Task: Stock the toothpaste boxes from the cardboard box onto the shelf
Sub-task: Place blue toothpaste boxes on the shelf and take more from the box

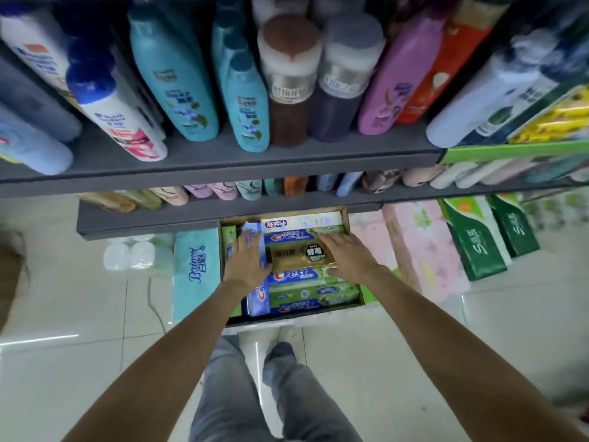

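You stand on a glossy pale tiled floor (pixel 79 314) in a shop aisle, facing a dark grey shelf (pixel 223 161) crowded with teal, white, brown and purple shampoo bottles (pixel 173 78); a lower grey tier at 12 o'clock from your hands carries a row of small pastel packs (pixel 220 190). Below it sits the open brown cardboard box (pixel 345 223), resting on wrapped tissue packs, with a light blue tissue pack (pixel 196 272) at its 9 o'clock and pink floral tissue packs (pixel 424 247) at its 3 o'clock.

Your left hand (pixel 247 261) lies spread, fingers open, on an upright blue toothpaste box (pixel 255 231) at the box's left side. Your right hand (pixel 347 255) is open too, palm down, fingers resting on the right end of a gold rectangular toothpaste box (pixel 301 256); whether it is gripped you cannot tell. That gold box lies flat between both hands on top of the stack, bearing a dark round label. Under it lie blue-and-green Crest toothpaste boxes (pixel 314 296), packed lengthwise.
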The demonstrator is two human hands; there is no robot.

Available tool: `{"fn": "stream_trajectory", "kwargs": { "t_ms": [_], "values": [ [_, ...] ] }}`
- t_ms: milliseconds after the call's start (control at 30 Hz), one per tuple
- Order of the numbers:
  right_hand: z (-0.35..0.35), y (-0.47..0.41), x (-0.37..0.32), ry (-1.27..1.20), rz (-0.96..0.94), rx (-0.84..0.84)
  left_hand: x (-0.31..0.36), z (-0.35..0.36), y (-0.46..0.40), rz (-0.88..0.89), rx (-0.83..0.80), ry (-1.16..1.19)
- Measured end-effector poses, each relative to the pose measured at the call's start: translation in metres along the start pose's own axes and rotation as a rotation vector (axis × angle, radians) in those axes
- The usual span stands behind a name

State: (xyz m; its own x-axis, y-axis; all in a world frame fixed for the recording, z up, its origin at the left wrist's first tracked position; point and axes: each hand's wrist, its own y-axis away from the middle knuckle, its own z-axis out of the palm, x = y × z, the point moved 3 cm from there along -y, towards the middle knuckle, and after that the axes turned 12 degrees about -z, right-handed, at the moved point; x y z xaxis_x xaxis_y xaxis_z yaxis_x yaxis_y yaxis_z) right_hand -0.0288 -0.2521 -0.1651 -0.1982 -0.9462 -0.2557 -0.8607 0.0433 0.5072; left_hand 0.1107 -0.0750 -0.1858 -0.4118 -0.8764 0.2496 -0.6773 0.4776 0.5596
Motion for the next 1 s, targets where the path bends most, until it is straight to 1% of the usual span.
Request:
{"fn": "stream_trajectory", "kwargs": {
  "t_ms": [100, 200, 267, 333, 433, 467, 600, 667, 733, 867, 967, 1000],
  "values": [
    [0.010, -0.002, -0.002, 0.037, 0.003, 0.029, -0.019, 0.011, 0.007, -0.066, -0.012, 0.018],
    [0.017, 0.002, -0.006, -0.066, 0.038, 0.044, -0.028, 0.013, 0.012, -0.073, -0.042, -0.040],
    [0.019, 0.007, -0.010, -0.124, 0.057, 0.057, -0.027, 0.013, 0.013, -0.074, -0.034, -0.036],
    [0.022, 0.012, -0.013, -0.125, 0.083, 0.084, -0.025, 0.015, 0.013, -0.093, -0.029, 0.030],
    [0.022, 0.020, -0.016, -0.127, 0.137, 0.167, -0.020, 0.019, 0.013, -0.145, -0.008, 0.183],
    [0.020, 0.022, -0.017, -0.128, 0.156, 0.198, -0.019, 0.021, 0.013, -0.162, 0.006, 0.186],
    [0.012, 0.028, -0.017, -0.102, 0.228, 0.277, -0.015, 0.025, 0.016, -0.209, 0.031, 0.057],
    [0.010, 0.028, -0.017, -0.102, 0.248, 0.303, -0.010, 0.025, 0.016, -0.219, 0.059, 0.034],
    [0.007, 0.027, -0.019, -0.100, 0.251, 0.305, -0.007, 0.026, 0.016, -0.247, 0.073, 0.083],
    [0.002, 0.027, -0.027, -0.105, 0.250, 0.300, -0.010, 0.022, 0.018, -0.268, 0.036, 0.233],
    [-0.007, 0.033, -0.036, -0.164, 0.254, 0.315, -0.020, 0.008, 0.027, -0.237, 0.019, 0.432],
    [-0.014, 0.037, -0.040, -0.186, 0.255, 0.318, -0.023, -0.001, 0.033, -0.202, 0.017, 0.518]
  ]
}}
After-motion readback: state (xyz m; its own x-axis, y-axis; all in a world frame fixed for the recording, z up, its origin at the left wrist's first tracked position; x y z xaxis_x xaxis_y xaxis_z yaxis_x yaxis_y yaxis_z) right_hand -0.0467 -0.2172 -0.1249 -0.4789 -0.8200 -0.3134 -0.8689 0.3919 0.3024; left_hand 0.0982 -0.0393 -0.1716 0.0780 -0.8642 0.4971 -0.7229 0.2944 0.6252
